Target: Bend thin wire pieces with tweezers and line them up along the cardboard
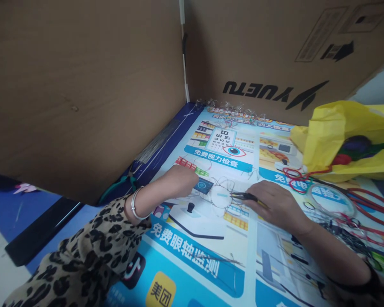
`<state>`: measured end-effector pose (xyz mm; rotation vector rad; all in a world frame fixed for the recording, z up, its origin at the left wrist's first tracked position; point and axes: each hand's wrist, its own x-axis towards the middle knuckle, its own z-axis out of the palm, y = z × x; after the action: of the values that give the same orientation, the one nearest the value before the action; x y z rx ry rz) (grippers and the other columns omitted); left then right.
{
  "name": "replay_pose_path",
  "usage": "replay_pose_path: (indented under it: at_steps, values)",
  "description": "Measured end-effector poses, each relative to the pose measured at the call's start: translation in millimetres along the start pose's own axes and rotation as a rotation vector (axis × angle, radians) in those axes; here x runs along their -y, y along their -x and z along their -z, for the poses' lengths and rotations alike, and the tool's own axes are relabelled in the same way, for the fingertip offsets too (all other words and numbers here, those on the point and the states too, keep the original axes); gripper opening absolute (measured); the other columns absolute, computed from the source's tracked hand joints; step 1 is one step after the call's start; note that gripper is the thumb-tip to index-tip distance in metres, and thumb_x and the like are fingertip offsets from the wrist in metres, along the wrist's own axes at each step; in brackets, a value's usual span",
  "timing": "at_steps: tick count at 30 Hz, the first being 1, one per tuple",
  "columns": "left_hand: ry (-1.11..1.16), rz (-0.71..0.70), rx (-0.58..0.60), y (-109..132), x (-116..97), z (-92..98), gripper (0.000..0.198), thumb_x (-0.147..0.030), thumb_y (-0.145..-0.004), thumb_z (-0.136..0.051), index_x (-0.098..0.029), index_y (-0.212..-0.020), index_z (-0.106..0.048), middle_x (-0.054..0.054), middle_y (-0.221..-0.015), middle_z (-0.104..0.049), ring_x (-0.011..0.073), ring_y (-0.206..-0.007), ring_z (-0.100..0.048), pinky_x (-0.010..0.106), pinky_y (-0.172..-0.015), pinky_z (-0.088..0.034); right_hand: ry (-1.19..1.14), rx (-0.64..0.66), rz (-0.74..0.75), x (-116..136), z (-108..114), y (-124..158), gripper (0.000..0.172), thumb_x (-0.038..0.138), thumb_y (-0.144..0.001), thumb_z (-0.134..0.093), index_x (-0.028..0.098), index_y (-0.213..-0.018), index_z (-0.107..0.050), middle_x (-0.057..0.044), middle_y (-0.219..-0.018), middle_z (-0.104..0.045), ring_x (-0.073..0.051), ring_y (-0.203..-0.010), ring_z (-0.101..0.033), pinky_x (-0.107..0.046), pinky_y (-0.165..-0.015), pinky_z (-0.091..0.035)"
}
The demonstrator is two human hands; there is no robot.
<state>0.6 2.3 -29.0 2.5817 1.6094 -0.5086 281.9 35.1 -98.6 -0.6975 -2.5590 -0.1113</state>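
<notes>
Head view: my left hand (179,179) lies knuckles-up on the poster (192,251) that covers the counter, fingers bunched together at the edge of a wire loop (220,196). Whether they pinch it or only press it flat I cannot tell. My right hand (275,204) is wrapped tight round the pliers (245,196), whose dark tip reaches the right side of the loop. The loop sits between my two hands, flat on the poster

I judge this wire to be very light and thin, springy rather than stiff, easy to kink or bend out of shape and apt to slide on the glossy print. It is best held down close to where the pliers bite, and gripped on the wire itself, not across the open ring

A bracelet (135,204) sits on my left wrist. Red rings (294,177) lie just beside a yellow bag (333,136) to the right, and a bundle of straight wires (160,140) lies along the foot of the cardboard (83,85) wall

Writing: the cardboard carries "YUETU", upside down. The poster reads "免费视力检查" under an eye chart, "免费眼轴监测" on a blue band nearer me, and "美团" on a yellow square
</notes>
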Motion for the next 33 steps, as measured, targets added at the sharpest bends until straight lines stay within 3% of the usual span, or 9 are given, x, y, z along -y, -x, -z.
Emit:
replay_pose_path:
  at_steps: [6, 14, 17, 21, 27, 33]
  values:
    - [0.02, 0.001, -0.012, -2.5, 8.1, -2.8, 0.021, -0.016, -0.073, -0.044, -0.013, -0.072, -0.064, 0.013, -0.074, -0.066, 0.0224, -0.067, -0.061, 0.027, -0.055, -0.038, -0.01, -0.012, -0.003, 0.4, 0.6, -0.8, 0.017, 0.03, -0.077, -0.06, 0.02, -0.09, -0.057, -0.004, -0.083, -0.064, -0.018, -0.081, -0.057, -0.031, -0.074, -0.045]
    - [0.101, 0.01, -0.212, 7.6, 16.8, 9.4, 0.024, -0.021, -0.08, -0.037, -0.016, -0.075, -0.06, 0.007, -0.073, -0.063, 0.017, -0.065, -0.056, 0.026, -0.056, -0.034, -0.065, -0.056, -0.08, 5.4, 7.5, -6.0, 0.015, 0.032, -0.077, -0.058, 0.02, -0.087, -0.057, -0.004, -0.081, -0.064, -0.018, -0.079, -0.058, -0.03, -0.071, -0.046]
    - [0.165, 0.001, -0.297, 9.6, 5.3, 13.2, 0.022, -0.017, -0.079, -0.037, -0.016, -0.079, -0.059, 0.006, -0.076, -0.062, 0.0161, -0.068, -0.055, 0.026, -0.059, -0.035, -0.158, -0.133, -0.272, 22.6, 19.1, -17.2, 0.018, 0.037, -0.078, -0.056, 0.02, -0.084, -0.057, -0.004, -0.077, -0.063, -0.016, -0.072, -0.059, -0.027, -0.063, -0.047]
    - [0.214, -0.033, -0.32, 6.3, -24.1, 17.3, 0.019, -0.019, -0.08, -0.04, -0.014, -0.083, -0.058, 0.008, -0.081, -0.063, 0.0159, -0.067, -0.056, 0.026, -0.057, -0.036, -0.374, -0.088, -0.556, 47.5, 29.9, -30.0, 0.027, 0.041, -0.074, -0.059, 0.022, -0.093, -0.058, -0.002, -0.079, -0.065, -0.015, -0.067, -0.061, -0.025, -0.058, -0.048]
    - [0.191, -0.151, -0.389, -10.8, -61.0, 32.1, 0.021, -0.021, -0.079, -0.042, -0.01, -0.091, -0.057, 0.011, -0.079, -0.063, 0.0204, -0.066, -0.059, 0.028, -0.052, -0.036, -0.484, -0.104, -0.606, 50.9, 28.2, -29.5, 0.026, 0.035, -0.073, -0.057, 0.022, -0.096, -0.06, -0.002, -0.083, -0.068, -0.017, -0.069, -0.063, -0.028, -0.062, -0.051]
    - [0.243, -0.21, -0.46, -33.8, -73.0, 40.3, 0.017, -0.017, -0.08, -0.039, -0.013, -0.087, -0.054, 0.01, -0.078, -0.063, 0.0202, -0.066, -0.06, 0.029, -0.049, -0.036, -0.419, -0.232, -0.653, 33.2, 31.8, -23.4, 0.017, 0.038, -0.076, -0.055, 0.024, -0.083, -0.062, 0.0, -0.076, -0.067, -0.017, -0.066, -0.062, -0.027, -0.06, -0.05]
